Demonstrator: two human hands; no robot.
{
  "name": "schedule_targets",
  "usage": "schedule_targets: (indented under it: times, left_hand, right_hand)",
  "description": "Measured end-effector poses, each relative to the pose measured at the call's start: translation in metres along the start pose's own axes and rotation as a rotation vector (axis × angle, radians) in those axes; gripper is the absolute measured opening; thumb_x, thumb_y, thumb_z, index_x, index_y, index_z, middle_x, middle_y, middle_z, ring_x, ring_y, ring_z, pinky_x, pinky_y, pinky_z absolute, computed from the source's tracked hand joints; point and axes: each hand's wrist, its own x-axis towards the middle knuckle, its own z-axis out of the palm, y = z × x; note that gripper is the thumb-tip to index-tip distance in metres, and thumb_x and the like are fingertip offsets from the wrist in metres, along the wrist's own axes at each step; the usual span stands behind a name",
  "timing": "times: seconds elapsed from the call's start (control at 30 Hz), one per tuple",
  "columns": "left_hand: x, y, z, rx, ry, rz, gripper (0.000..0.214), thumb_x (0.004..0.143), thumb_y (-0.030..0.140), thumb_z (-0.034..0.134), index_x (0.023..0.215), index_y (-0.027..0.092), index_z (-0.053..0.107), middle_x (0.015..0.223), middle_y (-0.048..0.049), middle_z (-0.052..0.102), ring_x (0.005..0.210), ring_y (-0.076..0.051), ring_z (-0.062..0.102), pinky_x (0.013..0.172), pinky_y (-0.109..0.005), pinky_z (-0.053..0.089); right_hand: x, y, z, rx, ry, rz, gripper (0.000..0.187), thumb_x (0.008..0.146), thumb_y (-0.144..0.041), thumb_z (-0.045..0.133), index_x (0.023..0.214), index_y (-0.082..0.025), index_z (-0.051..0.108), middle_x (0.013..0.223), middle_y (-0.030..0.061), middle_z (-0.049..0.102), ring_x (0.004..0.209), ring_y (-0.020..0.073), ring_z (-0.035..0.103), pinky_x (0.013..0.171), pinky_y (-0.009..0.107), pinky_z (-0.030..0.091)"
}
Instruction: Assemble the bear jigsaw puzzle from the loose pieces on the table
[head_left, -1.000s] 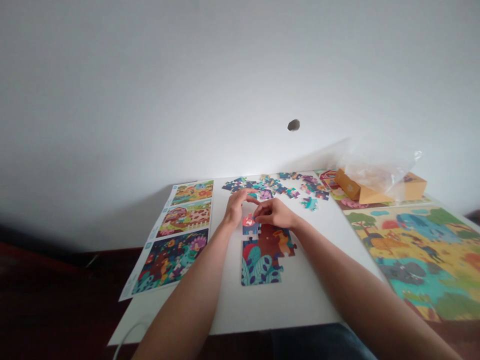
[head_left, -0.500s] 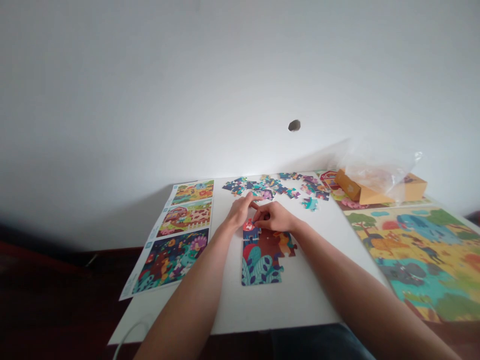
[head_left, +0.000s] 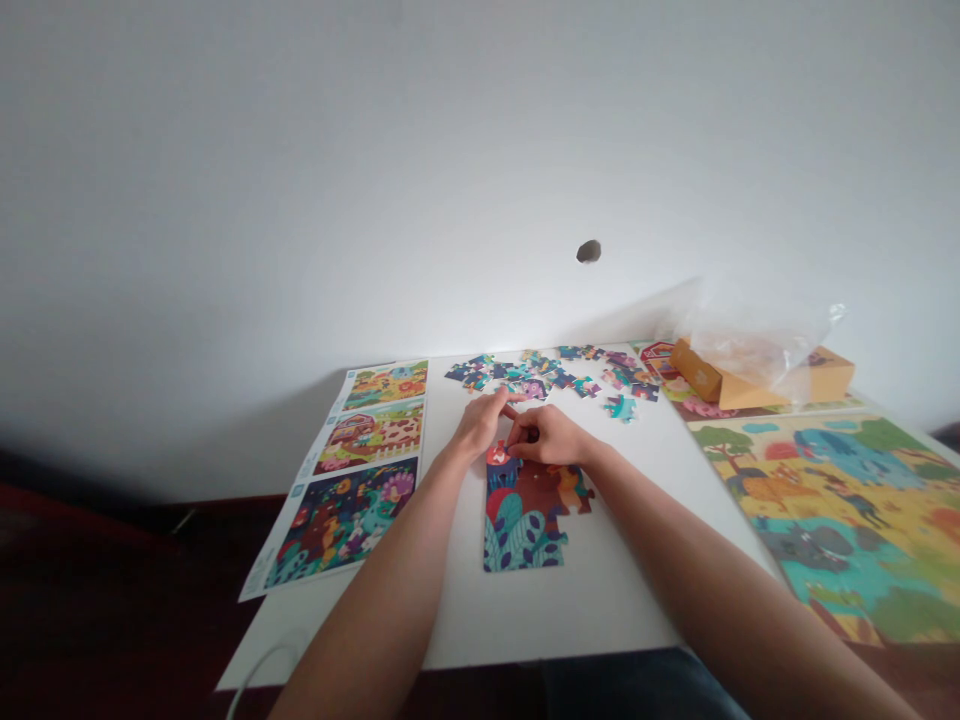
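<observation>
A partly joined jigsaw puzzle [head_left: 523, 520] lies on the white table, showing blue leaves, a brown shape and an orange animal. At its upper left corner sits a dark blue puzzle piece [head_left: 501, 460] with a red and white figure, flush against the piece below. My right hand [head_left: 551, 435] is closed, thumb and finger pinched at that piece's upper right edge. Just above the piece, my left hand [head_left: 484, 420] has its index finger stretched out to the right; its other fingers are partly hidden. Loose puzzle pieces [head_left: 536, 388] lie scattered beyond both hands.
On the left lies a reference sheet [head_left: 360, 462] with three pictures. A finished safari puzzle [head_left: 832, 500] covers the right side. Behind it, an orange box [head_left: 757, 390] and a clear plastic bag [head_left: 757, 335] rest on another puzzle. The wall [head_left: 450, 200] rises at the table's back edge.
The piece with the red figure has shifted slightly down, and the white gap between it and the joined puzzle has closed. Both hands have hardly moved.
</observation>
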Motion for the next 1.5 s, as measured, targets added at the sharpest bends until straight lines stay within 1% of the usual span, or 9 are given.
schedule_targets:
  times: [0.23, 0.47, 0.7, 0.9, 1.0, 1.13, 1.3, 1.43, 1.5]
  left_hand:
    - [-0.0001, 0.0001, -0.0003, -0.008, -0.012, -0.004, 0.069, 0.096, 0.061, 0.023, 0.116, 0.020, 0.075, 0.092, -0.0046, 0.078, 0.106, -0.028, 0.067, 0.101, -0.039, 0.044]
    - [0.0003, 0.0019, -0.0009, 0.002, -0.026, -0.017, 0.070, 0.095, 0.062, 0.023, 0.116, 0.019, 0.074, 0.091, -0.0043, 0.078, 0.105, -0.028, 0.068, 0.102, -0.038, 0.044]
    - [0.0007, 0.0022, -0.0015, 0.015, -0.030, -0.010, 0.070, 0.095, 0.062, 0.023, 0.116, 0.019, 0.074, 0.093, -0.0043, 0.078, 0.102, -0.028, 0.069, 0.100, -0.038, 0.045]
    - [0.0009, 0.0013, -0.0014, 0.016, -0.029, -0.012, 0.069, 0.095, 0.061, 0.024, 0.115, 0.019, 0.075, 0.093, -0.0037, 0.078, 0.103, -0.028, 0.068, 0.100, -0.038, 0.045]
    - [0.0010, 0.0000, -0.0010, 0.007, -0.018, -0.009, 0.068, 0.095, 0.061, 0.025, 0.114, 0.019, 0.075, 0.092, -0.0037, 0.078, 0.104, -0.027, 0.068, 0.100, -0.038, 0.045]
    - [0.0007, 0.0010, -0.0010, 0.002, -0.022, -0.016, 0.067, 0.095, 0.061, 0.025, 0.114, 0.019, 0.075, 0.090, -0.0038, 0.078, 0.105, -0.027, 0.068, 0.102, -0.038, 0.044]
    - [0.0003, 0.0043, -0.0013, 0.015, -0.020, -0.010, 0.068, 0.096, 0.060, 0.024, 0.114, 0.018, 0.075, 0.087, -0.0038, 0.078, 0.106, -0.027, 0.067, 0.106, -0.038, 0.040]
    - [0.0000, 0.0049, -0.0010, 0.016, -0.024, -0.017, 0.069, 0.095, 0.060, 0.024, 0.115, 0.019, 0.075, 0.087, -0.0038, 0.078, 0.107, -0.028, 0.067, 0.105, -0.038, 0.042]
    - [-0.0003, 0.0054, -0.0007, 0.018, -0.023, -0.017, 0.069, 0.095, 0.060, 0.024, 0.115, 0.019, 0.075, 0.086, -0.0038, 0.078, 0.107, -0.027, 0.067, 0.105, -0.038, 0.041]
  right_hand:
    - [-0.0003, -0.0032, -0.0010, -0.092, 0.007, -0.007, 0.010, 0.075, -0.021, 0.071, 0.082, -0.016, 0.075, 0.065, -0.0012, 0.066, 0.058, 0.0091, 0.055, 0.058, 0.021, 0.039]
    - [0.0009, -0.0021, 0.0005, -0.168, 0.018, -0.065, 0.008, 0.074, -0.020, 0.073, 0.081, -0.015, 0.075, 0.062, -0.0025, 0.062, 0.056, 0.0084, 0.051, 0.058, 0.021, 0.038]
    - [0.0030, 0.0004, 0.0030, -0.245, 0.021, -0.121, 0.009, 0.073, -0.022, 0.075, 0.080, -0.016, 0.076, 0.065, -0.0001, 0.063, 0.062, 0.0111, 0.052, 0.063, 0.023, 0.040]
    - [0.0029, -0.0025, 0.0015, -0.247, 0.017, -0.117, 0.007, 0.075, -0.016, 0.070, 0.080, -0.016, 0.076, 0.069, 0.0013, 0.067, 0.061, 0.0113, 0.054, 0.064, 0.023, 0.041]
    - [0.0023, -0.0006, 0.0007, -0.233, 0.045, -0.126, 0.013, 0.076, -0.012, 0.064, 0.082, -0.016, 0.076, 0.072, 0.0019, 0.070, 0.062, 0.0116, 0.057, 0.066, 0.023, 0.042]
    - [0.0011, 0.0028, -0.0001, -0.225, 0.053, -0.129, 0.017, 0.074, -0.014, 0.064, 0.086, -0.017, 0.076, 0.069, 0.0004, 0.068, 0.061, 0.0114, 0.055, 0.065, 0.023, 0.042]
    - [-0.0002, 0.0015, -0.0008, -0.217, -0.017, -0.164, 0.018, 0.070, -0.010, 0.064, 0.081, -0.017, 0.076, 0.064, -0.0017, 0.065, 0.056, 0.0098, 0.051, 0.061, 0.022, 0.041]
    - [-0.0014, -0.0014, -0.0021, -0.198, 0.014, -0.168, 0.017, 0.070, -0.011, 0.063, 0.081, -0.017, 0.075, 0.061, -0.0031, 0.062, 0.053, 0.0090, 0.050, 0.060, 0.021, 0.040]
    - [-0.0016, -0.0015, -0.0023, -0.199, 0.003, -0.184, 0.016, 0.070, -0.011, 0.064, 0.080, -0.017, 0.075, 0.061, -0.0030, 0.063, 0.054, 0.0091, 0.050, 0.060, 0.021, 0.040]
